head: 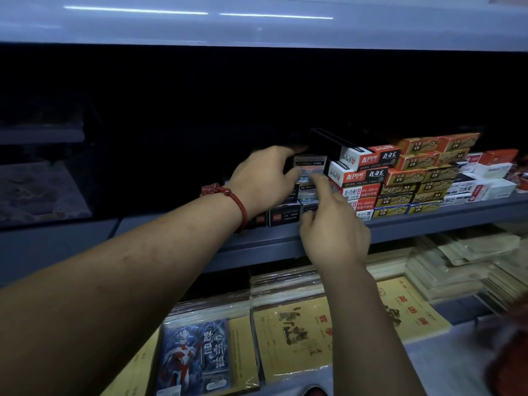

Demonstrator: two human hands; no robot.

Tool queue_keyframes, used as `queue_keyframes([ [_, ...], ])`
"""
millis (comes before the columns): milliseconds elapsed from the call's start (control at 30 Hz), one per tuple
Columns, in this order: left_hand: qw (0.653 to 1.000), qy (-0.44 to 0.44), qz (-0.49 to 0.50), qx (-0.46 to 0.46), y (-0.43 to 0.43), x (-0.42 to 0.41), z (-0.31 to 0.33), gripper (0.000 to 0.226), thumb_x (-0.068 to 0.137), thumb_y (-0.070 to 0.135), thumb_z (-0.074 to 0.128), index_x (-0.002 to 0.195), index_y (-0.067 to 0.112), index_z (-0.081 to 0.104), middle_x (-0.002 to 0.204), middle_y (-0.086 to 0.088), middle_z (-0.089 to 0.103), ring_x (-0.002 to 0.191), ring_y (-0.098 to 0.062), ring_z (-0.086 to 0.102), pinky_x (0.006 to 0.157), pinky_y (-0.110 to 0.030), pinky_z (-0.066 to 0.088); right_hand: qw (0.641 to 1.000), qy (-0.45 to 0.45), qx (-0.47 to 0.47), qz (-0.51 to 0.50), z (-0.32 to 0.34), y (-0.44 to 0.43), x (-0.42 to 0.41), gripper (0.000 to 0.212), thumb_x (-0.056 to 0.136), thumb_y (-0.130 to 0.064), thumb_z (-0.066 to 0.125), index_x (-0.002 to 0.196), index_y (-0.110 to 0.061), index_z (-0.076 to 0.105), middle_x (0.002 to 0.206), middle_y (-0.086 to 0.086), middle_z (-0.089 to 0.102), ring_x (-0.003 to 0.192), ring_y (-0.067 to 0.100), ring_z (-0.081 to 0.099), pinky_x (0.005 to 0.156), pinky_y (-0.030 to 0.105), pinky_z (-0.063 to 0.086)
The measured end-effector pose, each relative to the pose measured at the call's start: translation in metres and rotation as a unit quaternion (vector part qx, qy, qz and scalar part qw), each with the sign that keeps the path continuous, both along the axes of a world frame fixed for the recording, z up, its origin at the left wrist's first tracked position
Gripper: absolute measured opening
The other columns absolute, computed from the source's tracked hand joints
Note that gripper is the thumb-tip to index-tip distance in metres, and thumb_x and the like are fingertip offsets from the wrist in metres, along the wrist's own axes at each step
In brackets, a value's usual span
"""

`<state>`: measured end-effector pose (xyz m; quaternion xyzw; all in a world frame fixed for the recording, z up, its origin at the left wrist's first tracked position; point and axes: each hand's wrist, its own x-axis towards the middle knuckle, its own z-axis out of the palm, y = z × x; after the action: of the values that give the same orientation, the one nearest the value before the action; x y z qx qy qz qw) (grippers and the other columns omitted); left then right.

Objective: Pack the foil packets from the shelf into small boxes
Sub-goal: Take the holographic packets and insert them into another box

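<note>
My left hand (264, 178), with a red bead bracelet at the wrist, grips a small dark box (310, 160) at the top of a stack on the grey shelf (428, 224). My right hand (333, 221) reaches up beside it. Its index finger touches the shiny packets or box fronts (307, 192) stacked under that box. Whether those shiny items are foil packets is hard to tell in the dim light. Dark boxes (284, 214) stand at the base of the stack.
Rows of small red, white and orange boxes (400, 178) fill the shelf to the right. The shelf's left part lies in deep shadow. Below, a lower shelf holds wrapped yellow notebooks (291, 335) and a blue card pack (194, 355). A white panel (257, 21) runs overhead.
</note>
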<state>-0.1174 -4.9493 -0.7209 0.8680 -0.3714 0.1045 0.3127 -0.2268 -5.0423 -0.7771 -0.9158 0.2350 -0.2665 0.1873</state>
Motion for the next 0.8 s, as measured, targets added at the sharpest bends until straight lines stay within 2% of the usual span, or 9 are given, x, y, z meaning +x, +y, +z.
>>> queue_keyframes([
  [67, 1.000, -0.006, -0.003, 0.001, 0.0005, 0.0002, -0.0017, 0.046, 0.100, 0.037, 0.058, 0.144, 0.027, 0.055, 0.129, -0.002, 0.069, 0.113, -0.020, 0.066, 0.095, -0.038, 0.057, 1.000, 0.006, -0.010, -0.011, -0.0010, 0.0002, 0.0013, 0.064, 0.101, -0.021, 0.049, 0.155, -0.040, 0.021, 0.118, 0.003, 0.062, 0.080, 0.024, 0.055, 0.060, 0.032, 0.034],
  [167, 1.000, -0.015, -0.012, 0.000, 0.0017, 0.0009, -0.0030, 0.050, 0.099, 0.037, 0.058, 0.148, 0.028, 0.050, 0.135, -0.001, 0.066, 0.120, -0.019, 0.063, 0.099, -0.038, 0.055, 1.000, 0.001, -0.009, -0.020, -0.0028, 0.0002, 0.0011, 0.065, 0.101, -0.021, 0.049, 0.155, -0.041, 0.020, 0.107, 0.001, 0.063, 0.074, 0.021, 0.049, 0.057, 0.031, 0.031],
  [267, 1.000, -0.020, -0.021, -0.004, 0.0028, 0.0013, -0.0036, 0.052, 0.098, 0.039, 0.058, 0.148, 0.031, 0.050, 0.135, 0.000, 0.066, 0.119, -0.018, 0.064, 0.098, -0.037, 0.056, 1.000, -0.002, -0.012, -0.026, -0.0044, -0.0011, 0.0006, 0.066, 0.101, -0.022, 0.049, 0.156, -0.042, 0.019, 0.104, 0.000, 0.062, 0.073, 0.021, 0.048, 0.057, 0.031, 0.031],
  [467, 0.999, -0.031, -0.034, 0.002, 0.0043, -0.0039, -0.0054, 0.069, 0.081, 0.051, 0.051, 0.147, 0.033, 0.050, 0.134, -0.002, 0.067, 0.121, -0.019, 0.064, 0.097, -0.039, 0.056, 0.999, -0.009, 0.000, -0.033, -0.0071, -0.0021, -0.0024, 0.063, 0.102, -0.024, 0.049, 0.156, -0.042, 0.020, 0.103, 0.001, 0.062, 0.074, 0.022, 0.047, 0.063, 0.033, 0.035],
  [667, 0.998, -0.051, -0.028, -0.018, 0.0040, -0.0048, -0.0046, 0.060, 0.085, 0.051, 0.051, 0.141, 0.032, 0.057, 0.130, 0.003, 0.069, 0.119, -0.016, 0.065, 0.098, -0.039, 0.056, 0.999, -0.028, 0.010, -0.024, -0.0089, -0.0017, -0.0043, 0.061, 0.102, -0.025, 0.050, 0.155, -0.042, 0.024, 0.104, 0.001, 0.063, 0.075, 0.020, 0.046, 0.065, 0.033, 0.035],
  [800, 0.997, -0.058, -0.040, -0.032, 0.0006, -0.0022, -0.0049, 0.052, 0.092, 0.038, 0.068, 0.141, 0.025, 0.059, 0.129, 0.001, 0.069, 0.115, -0.014, 0.066, 0.098, -0.037, 0.055, 0.999, -0.044, 0.021, -0.006, -0.0103, -0.0032, -0.0061, 0.060, 0.101, -0.024, 0.052, 0.153, -0.042, 0.030, 0.103, -0.001, 0.063, 0.077, 0.018, 0.047, 0.066, 0.033, 0.036],
])
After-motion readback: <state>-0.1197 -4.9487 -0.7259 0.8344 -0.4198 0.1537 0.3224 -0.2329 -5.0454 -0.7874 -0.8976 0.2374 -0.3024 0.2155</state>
